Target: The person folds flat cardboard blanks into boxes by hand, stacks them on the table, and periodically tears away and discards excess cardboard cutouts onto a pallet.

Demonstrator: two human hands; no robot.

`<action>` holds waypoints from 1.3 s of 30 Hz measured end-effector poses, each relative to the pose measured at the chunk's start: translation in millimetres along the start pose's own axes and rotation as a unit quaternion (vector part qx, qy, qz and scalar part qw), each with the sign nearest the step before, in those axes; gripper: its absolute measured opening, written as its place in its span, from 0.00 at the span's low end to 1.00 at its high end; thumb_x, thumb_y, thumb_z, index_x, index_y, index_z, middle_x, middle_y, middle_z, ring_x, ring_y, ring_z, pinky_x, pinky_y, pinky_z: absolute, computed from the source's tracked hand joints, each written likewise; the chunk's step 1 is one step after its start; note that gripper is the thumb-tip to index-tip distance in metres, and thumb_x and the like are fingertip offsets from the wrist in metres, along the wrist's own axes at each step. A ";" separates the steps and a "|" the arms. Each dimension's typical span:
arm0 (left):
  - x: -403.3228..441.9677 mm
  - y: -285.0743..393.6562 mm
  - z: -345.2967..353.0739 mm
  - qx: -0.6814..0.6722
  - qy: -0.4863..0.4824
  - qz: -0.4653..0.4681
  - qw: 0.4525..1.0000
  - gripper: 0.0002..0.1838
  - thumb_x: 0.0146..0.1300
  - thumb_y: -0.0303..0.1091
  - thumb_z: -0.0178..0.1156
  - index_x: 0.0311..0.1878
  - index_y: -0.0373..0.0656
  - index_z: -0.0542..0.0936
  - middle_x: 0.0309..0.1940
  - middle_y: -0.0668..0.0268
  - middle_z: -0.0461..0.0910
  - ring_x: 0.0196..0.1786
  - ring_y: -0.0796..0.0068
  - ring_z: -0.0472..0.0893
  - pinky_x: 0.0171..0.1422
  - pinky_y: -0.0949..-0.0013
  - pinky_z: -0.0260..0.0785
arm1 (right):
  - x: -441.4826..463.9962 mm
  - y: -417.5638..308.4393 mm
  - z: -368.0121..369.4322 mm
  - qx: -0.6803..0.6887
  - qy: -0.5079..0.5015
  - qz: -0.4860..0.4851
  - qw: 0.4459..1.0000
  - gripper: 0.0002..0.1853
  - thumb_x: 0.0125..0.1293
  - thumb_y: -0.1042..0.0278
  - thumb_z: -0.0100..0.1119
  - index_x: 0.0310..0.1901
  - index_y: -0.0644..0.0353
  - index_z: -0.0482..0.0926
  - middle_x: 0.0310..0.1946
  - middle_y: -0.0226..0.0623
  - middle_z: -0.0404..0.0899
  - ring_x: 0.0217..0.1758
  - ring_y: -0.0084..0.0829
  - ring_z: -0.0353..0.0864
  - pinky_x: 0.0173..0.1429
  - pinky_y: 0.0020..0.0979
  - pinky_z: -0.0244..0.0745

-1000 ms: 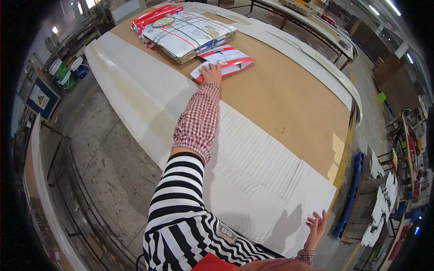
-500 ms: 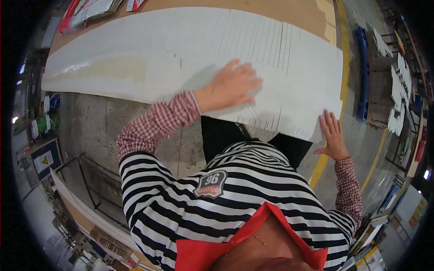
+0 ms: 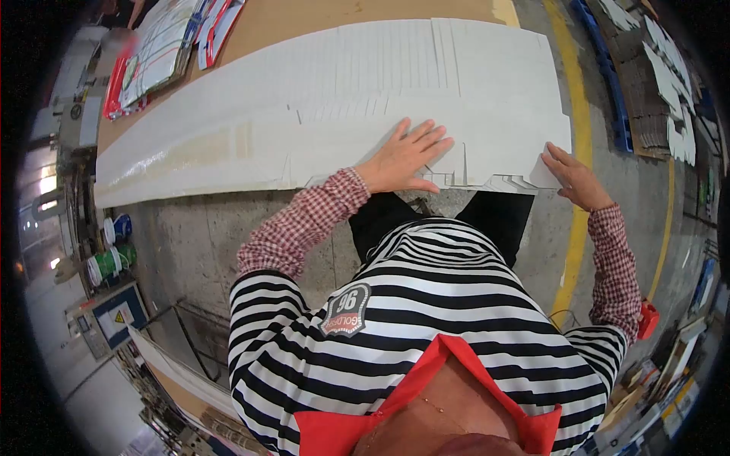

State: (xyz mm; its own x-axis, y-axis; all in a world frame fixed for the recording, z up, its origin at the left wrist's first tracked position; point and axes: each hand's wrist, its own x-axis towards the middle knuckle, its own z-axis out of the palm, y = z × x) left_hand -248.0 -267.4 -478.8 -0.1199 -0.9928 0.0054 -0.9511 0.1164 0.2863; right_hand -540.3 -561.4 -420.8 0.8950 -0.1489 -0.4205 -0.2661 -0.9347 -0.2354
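Note:
A long white cardboard sheet (image 3: 334,137) with rows of cut slits lies in front of my body. Layered edges and small cut flaps show along its near side, so it may be more than one sheet. My left hand (image 3: 404,158) rests palm down on the cardboard close to that side, its fingers spread. At the near right corner is my right hand (image 3: 576,178), fingers stretched out and touching the sheet's right edge. Neither hand grips anything that I can see.
Brown board (image 3: 304,26) lies under the sheet. Plastic-wrapped packs (image 3: 163,49) stand at the back left. To the right, a blue pallet (image 3: 608,83) and stacked cardboard (image 3: 646,99) stand beyond a yellow floor line (image 3: 574,99). Buckets (image 3: 109,263) stand at left.
My view has shifted. My left hand, blurred before, now lies flatter with fingers spread. My right hand remains at the right edge, and the flaps along the near side look shifted.

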 end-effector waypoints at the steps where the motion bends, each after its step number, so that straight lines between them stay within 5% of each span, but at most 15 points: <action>1: 11.2 1.4 4.1 -0.007 0.002 0.014 1.000 0.52 0.56 0.70 0.58 0.77 0.50 0.54 0.77 0.59 0.54 0.79 0.56 0.51 0.77 0.37 0.44 | 0.9 4.1 0.3 0.019 -0.011 0.006 1.000 0.47 0.47 0.82 0.72 0.71 0.53 0.62 0.77 0.40 0.51 0.75 0.43 0.60 0.77 0.36 0.62; 6: 53.3 16.9 16.7 -0.066 0.016 0.054 0.996 0.52 0.53 0.69 0.63 0.75 0.51 0.59 0.75 0.58 0.58 0.78 0.56 0.54 0.78 0.36 0.41 | 0.1 21.7 1.1 0.114 0.065 0.007 0.991 0.26 0.60 0.80 0.62 0.62 0.57 0.75 0.64 0.44 0.72 0.65 0.43 0.74 0.69 0.37 0.70; 10: 74.8 12.6 5.4 -0.182 0.070 0.035 0.980 0.34 0.57 0.52 0.67 0.65 0.50 0.73 0.63 0.60 0.74 0.69 0.57 0.68 0.74 0.45 0.53 | -7.4 16.1 -22.2 0.181 0.156 0.032 0.971 0.15 0.64 0.77 0.58 0.53 0.60 0.82 0.51 0.46 0.83 0.55 0.43 0.83 0.61 0.36 0.76; 13: 97.8 16.1 -8.1 -0.209 0.120 0.006 0.971 0.18 0.58 0.38 0.68 0.53 0.47 0.81 0.51 0.64 0.82 0.58 0.61 0.76 0.65 0.55 0.64 | -10.4 24.4 -26.9 0.180 0.237 0.076 0.952 0.15 0.64 0.78 0.59 0.52 0.58 0.82 0.50 0.45 0.83 0.54 0.41 0.83 0.58 0.35 0.77; 16: 113.7 24.7 -4.2 -0.187 0.185 -0.013 0.965 0.10 0.57 0.30 0.67 0.44 0.45 0.84 0.41 0.66 0.84 0.49 0.64 0.79 0.54 0.63 0.71 | -11.7 30.4 -18.3 0.097 0.354 0.004 0.930 0.15 0.64 0.76 0.60 0.52 0.56 0.83 0.47 0.43 0.85 0.50 0.39 0.85 0.55 0.34 0.77; 18: 112.8 28.9 -1.0 -0.199 0.191 -0.043 0.960 0.09 0.56 0.28 0.66 0.41 0.44 0.84 0.38 0.66 0.84 0.45 0.64 0.80 0.51 0.65 0.73 | -13.2 38.9 -4.1 0.143 0.313 0.041 0.938 0.13 0.63 0.72 0.63 0.50 0.57 0.83 0.45 0.44 0.85 0.49 0.39 0.85 0.53 0.35 0.77; 22: 111.7 53.9 2.5 -0.353 0.233 -0.178 0.889 0.11 0.52 0.25 0.66 0.40 0.43 0.84 0.31 0.66 0.81 0.42 0.64 0.79 0.48 0.66 0.73 | -11.7 59.0 0.3 0.235 0.258 0.216 0.912 0.22 0.60 0.60 0.69 0.55 0.55 0.80 0.43 0.44 0.85 0.46 0.43 0.84 0.48 0.34 0.78; 24: 110.0 54.8 -4.8 -0.418 0.224 -0.248 0.845 0.12 0.52 0.26 0.66 0.43 0.42 0.83 0.31 0.65 0.80 0.42 0.65 0.78 0.47 0.67 0.73 | 4.9 37.4 -26.1 0.221 0.269 0.266 0.899 0.29 0.59 0.58 0.69 0.62 0.52 0.75 0.50 0.44 0.82 0.52 0.44 0.82 0.53 0.37 0.76; 25: 109.3 53.1 -6.7 -0.337 0.245 -0.223 0.881 0.14 0.54 0.29 0.66 0.46 0.42 0.82 0.36 0.65 0.80 0.45 0.65 0.78 0.49 0.65 0.72 | 15.0 24.7 -40.1 0.213 0.276 0.291 0.891 0.32 0.58 0.57 0.70 0.65 0.51 0.73 0.54 0.44 0.80 0.54 0.45 0.80 0.55 0.38 0.75; 28: 115.0 55.6 -11.4 -0.100 0.233 -0.151 0.955 0.23 0.57 0.39 0.66 0.56 0.42 0.77 0.49 0.63 0.78 0.56 0.67 0.75 0.56 0.58 0.69 | 50.0 5.1 -46.6 -0.056 0.328 0.220 0.917 0.37 0.59 0.61 0.70 0.70 0.48 0.66 0.66 0.46 0.70 0.72 0.43 0.66 0.70 0.45 0.63; 30: 118.0 61.0 -21.4 0.033 0.122 -0.132 0.983 0.31 0.58 0.45 0.66 0.63 0.41 0.73 0.60 0.62 0.74 0.63 0.66 0.71 0.62 0.51 0.66 | 61.7 -12.3 -57.9 -0.025 0.325 0.065 0.943 0.36 0.59 0.57 0.68 0.70 0.45 0.67 0.72 0.43 0.62 0.76 0.44 0.57 0.75 0.51 0.50; 31: 115.5 61.2 -22.9 0.030 0.142 -0.107 0.984 0.34 0.57 0.46 0.66 0.64 0.40 0.71 0.61 0.62 0.72 0.64 0.66 0.70 0.63 0.48 0.64 | 71.6 -22.6 -57.4 -0.006 0.318 -0.025 0.948 0.36 0.60 0.55 0.67 0.71 0.44 0.67 0.75 0.42 0.57 0.79 0.45 0.52 0.78 0.54 0.43; 33: 109.2 63.1 -20.6 0.031 0.172 -0.057 0.983 0.39 0.54 0.47 0.67 0.66 0.39 0.69 0.65 0.62 0.70 0.68 0.65 0.67 0.65 0.42 0.61 | 72.2 -19.7 -36.0 0.042 0.243 -0.040 0.968 0.33 0.63 0.47 0.59 0.69 0.44 0.70 0.75 0.41 0.56 0.80 0.44 0.48 0.79 0.54 0.37; 36: 74.4 43.1 -40.3 0.085 0.135 0.012 0.987 0.39 0.52 0.47 0.69 0.66 0.39 0.69 0.63 0.60 0.72 0.64 0.64 0.71 0.64 0.51 0.65 | 76.2 -16.9 -27.9 0.116 0.214 -0.053 0.968 0.32 0.68 0.37 0.46 0.68 0.44 0.73 0.77 0.38 0.55 0.82 0.43 0.45 0.80 0.53 0.30; 39: 46.3 22.8 -45.6 -0.003 0.119 0.042 0.992 0.39 0.52 0.46 0.70 0.65 0.39 0.70 0.59 0.59 0.76 0.60 0.63 0.74 0.62 0.59 0.68 | 66.2 -29.0 -32.4 0.141 0.210 -0.046 0.966 0.34 0.69 0.32 0.40 0.67 0.44 0.74 0.77 0.36 0.55 0.82 0.43 0.44 0.80 0.53 0.29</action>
State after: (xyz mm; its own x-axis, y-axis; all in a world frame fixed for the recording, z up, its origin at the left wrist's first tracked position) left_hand -262.2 -312.1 -428.4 -0.1272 -0.9584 0.2555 -0.9391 0.1993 0.2800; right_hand -461.7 -554.6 -413.4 0.9699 -0.2436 -0.0070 -0.2130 -0.8336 -0.5096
